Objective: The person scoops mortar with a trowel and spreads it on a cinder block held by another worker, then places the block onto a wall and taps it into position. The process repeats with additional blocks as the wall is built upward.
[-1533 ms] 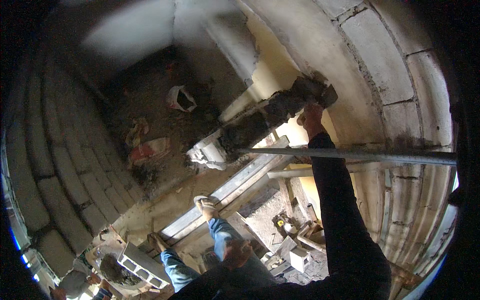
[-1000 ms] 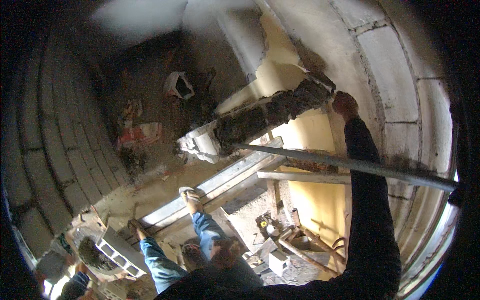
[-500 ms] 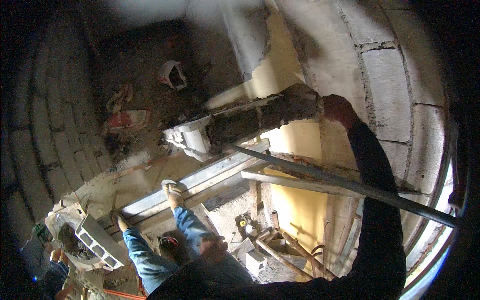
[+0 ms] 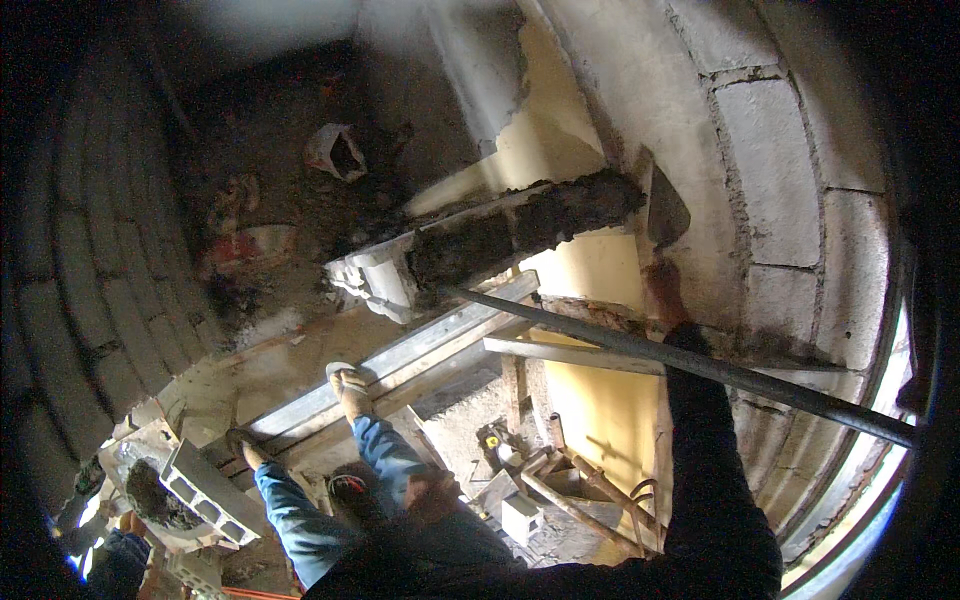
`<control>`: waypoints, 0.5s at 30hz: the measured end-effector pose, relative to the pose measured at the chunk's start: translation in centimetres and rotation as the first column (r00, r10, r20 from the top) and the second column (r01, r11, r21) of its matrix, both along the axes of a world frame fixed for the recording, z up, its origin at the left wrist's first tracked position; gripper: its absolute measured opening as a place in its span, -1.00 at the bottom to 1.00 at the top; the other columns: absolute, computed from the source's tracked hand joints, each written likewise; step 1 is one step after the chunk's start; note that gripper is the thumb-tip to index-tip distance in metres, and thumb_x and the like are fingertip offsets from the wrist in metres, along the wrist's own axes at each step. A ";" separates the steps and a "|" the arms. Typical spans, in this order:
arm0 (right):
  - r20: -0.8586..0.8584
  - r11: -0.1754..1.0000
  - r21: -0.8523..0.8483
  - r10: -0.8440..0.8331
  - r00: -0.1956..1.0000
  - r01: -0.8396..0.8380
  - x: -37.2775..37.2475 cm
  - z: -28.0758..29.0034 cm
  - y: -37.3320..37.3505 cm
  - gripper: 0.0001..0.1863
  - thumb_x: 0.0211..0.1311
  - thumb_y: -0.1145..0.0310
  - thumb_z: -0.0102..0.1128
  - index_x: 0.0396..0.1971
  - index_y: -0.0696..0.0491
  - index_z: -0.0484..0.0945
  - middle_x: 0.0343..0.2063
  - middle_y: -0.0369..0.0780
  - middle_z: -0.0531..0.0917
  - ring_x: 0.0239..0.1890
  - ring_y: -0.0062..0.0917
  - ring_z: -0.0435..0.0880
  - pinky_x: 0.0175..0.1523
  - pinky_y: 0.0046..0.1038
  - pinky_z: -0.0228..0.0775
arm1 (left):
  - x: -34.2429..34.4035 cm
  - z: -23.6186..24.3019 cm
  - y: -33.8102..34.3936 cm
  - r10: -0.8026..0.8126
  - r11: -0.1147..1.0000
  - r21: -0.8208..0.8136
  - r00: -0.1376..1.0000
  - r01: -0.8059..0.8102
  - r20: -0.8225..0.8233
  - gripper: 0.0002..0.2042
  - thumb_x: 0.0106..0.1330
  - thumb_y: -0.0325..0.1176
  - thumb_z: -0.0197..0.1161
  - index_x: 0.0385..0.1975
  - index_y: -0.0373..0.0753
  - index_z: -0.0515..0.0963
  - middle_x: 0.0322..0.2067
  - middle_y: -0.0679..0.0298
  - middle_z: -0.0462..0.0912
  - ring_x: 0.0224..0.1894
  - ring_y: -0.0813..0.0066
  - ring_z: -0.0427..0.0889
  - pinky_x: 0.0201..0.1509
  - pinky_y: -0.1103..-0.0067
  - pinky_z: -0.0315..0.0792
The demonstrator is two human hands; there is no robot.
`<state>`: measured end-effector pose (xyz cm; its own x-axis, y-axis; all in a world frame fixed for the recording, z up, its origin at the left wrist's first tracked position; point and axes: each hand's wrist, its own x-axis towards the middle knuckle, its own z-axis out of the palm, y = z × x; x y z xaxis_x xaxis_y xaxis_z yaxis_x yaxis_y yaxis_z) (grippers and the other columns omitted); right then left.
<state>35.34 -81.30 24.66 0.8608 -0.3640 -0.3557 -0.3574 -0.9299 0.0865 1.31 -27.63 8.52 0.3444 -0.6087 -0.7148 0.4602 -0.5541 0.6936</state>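
left wall (image 4: 65, 340) of blocks at the far left. co-worker's sleeve (image 4: 118, 562) in the near left corner, beside a tub (image 4: 150, 490) of dark mix; hollow block (image 4: 208, 497) leans just right of it. white bag (image 4: 335, 152) on the far floor. person's feet (image 4: 347, 388) on the beam (image 4: 440, 332), which runs slantwise. left hand (image 4: 430, 496) low, over the jeans, dark and blurred: can't tell how far open or if it has anything. mortar (image 4: 560, 215) lies dark and rough along the ledge beyond the beam. trowel (image 4: 667, 210) just past the mortar's right end, blade tip toward near right; can't tell if it touches the right wall (image 4: 785, 170). right hand (image 4: 664, 285) closed round its handle. pipe (image 4: 790, 397) crosses above the right forearm.

just changed: right hand has dropped nearer from the mortar end and the blade now shows its face. likely means the trowel is off the mortar for now.
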 end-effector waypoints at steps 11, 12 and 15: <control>0.294 0.972 0.168 0.108 0.950 -0.162 -13.9 -12.5 11.8 -0.80 0.20 0.30 0.07 -0.26 0.08 0.54 -0.40 -0.17 0.57 -0.37 -0.34 0.52 -0.19 -0.35 0.37 | 3.0 0.3 0.6 0.153 0.988 -0.044 0.978 -0.148 0.142 -0.74 0.11 -0.16 0.18 -0.30 -0.19 0.53 -0.33 0.08 0.58 -0.29 0.11 0.50 -0.18 0.23 0.34; 0.295 0.964 0.218 0.081 0.952 -0.150 -15.0 -13.0 12.9 -0.80 0.20 0.28 0.06 -0.28 0.07 0.54 -0.43 -0.18 0.57 -0.41 -0.36 0.50 -0.23 -0.36 0.36 | 3.4 0.2 0.5 0.176 0.984 -0.050 0.969 -0.170 0.173 -0.74 0.11 -0.17 0.18 -0.30 -0.19 0.53 -0.33 0.09 0.58 -0.29 0.11 0.50 -0.19 0.23 0.34; 0.246 0.942 0.331 -0.022 0.969 -0.062 -19.8 -14.1 16.9 -0.80 0.22 0.23 0.02 -0.33 0.03 0.54 -0.51 -0.23 0.55 -0.51 -0.42 0.47 -0.35 -0.38 0.34 | 3.9 -0.6 1.0 0.243 0.970 -0.084 0.933 -0.229 0.265 -0.75 0.10 -0.17 0.18 -0.31 -0.18 0.53 -0.34 0.09 0.58 -0.30 0.12 0.50 -0.20 0.23 0.33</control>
